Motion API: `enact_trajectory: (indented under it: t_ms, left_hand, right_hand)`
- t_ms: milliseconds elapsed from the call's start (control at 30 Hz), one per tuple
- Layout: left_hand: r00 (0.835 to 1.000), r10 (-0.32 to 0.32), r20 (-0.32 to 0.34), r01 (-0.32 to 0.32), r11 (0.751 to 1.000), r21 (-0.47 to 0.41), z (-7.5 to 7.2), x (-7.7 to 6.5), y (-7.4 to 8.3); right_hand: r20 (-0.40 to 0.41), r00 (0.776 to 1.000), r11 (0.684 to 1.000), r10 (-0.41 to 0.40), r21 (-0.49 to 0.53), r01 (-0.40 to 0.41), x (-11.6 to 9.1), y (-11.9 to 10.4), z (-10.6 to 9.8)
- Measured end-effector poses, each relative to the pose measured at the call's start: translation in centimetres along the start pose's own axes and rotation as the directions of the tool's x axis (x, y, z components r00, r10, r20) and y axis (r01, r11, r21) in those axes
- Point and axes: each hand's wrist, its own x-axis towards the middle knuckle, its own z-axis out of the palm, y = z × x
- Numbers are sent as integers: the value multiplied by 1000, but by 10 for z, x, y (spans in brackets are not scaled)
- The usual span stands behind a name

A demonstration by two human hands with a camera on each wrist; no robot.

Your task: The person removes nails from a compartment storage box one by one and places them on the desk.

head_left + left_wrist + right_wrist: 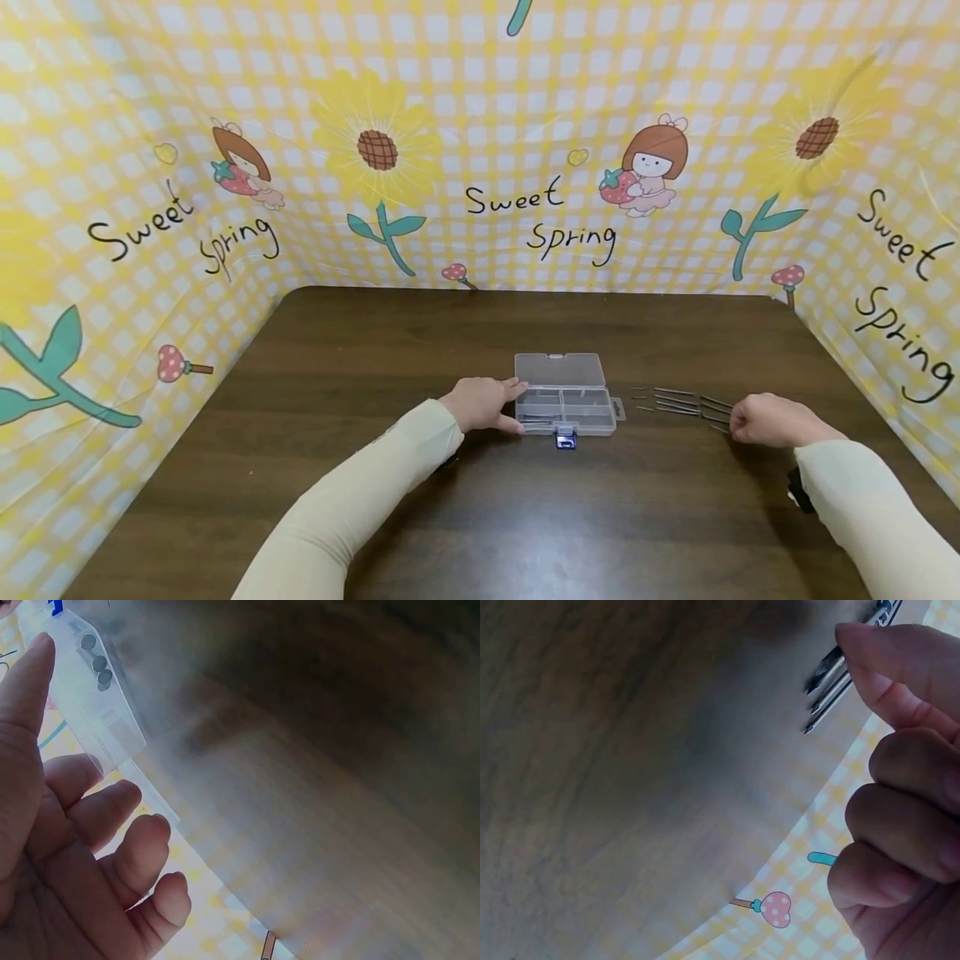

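A clear plastic compartment box [564,408] lies open in the middle of the dark table, its lid [558,369] flat behind it and a blue latch [565,439] at the front. My left hand [486,404] holds the box's left end between thumb and fingers. In the left wrist view the thumb [26,712] lies along the box [94,705], where small round metal ends show. Thin metal pins [678,402] are spread on the table right of the box. At their right end, my right hand [765,419] has curled fingers and pinches a few pins [826,682] by the thumb [900,660].
The brown wooden table [480,517] is walled on the left, back and right by a yellow checked cloth [480,125] printed with sunflowers and "Sweet Spring". A dark band sits on the right wrist [798,492].
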Motion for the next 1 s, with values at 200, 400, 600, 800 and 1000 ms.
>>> enact_trajectory:
  t_ms: [200, 400, 600, 800, 1000]
  left_hand:
    - [1000, -5, -3, 5, 1000, 1, -1, 0, 1]
    - [1000, -12, 0, 12, 1000, 23, 2, 1, 0]
    - [1000, -18, -1, 18, 999, 26, 1, 1, 1]
    - [1000, -11, -8, 11, 999, 30, -1, 2, 1]
    - [1000, -13, -1, 13, 999, 39, -2, 2, 3]
  right_hand:
    - [2, 1000, 1000, -4, 3, 4, 4, -2, 2]
    - [-9, 1000, 1000, -18, -10, 18, 6, -2, 4]
    - [-15, 1000, 999, -26, -46, 25, 8, -2, 4]
    - [-10, 1000, 998, -26, -60, 25, 8, -1, 2]
    - [-21, 999, 998, -27, -49, 26, 7, -1, 0]
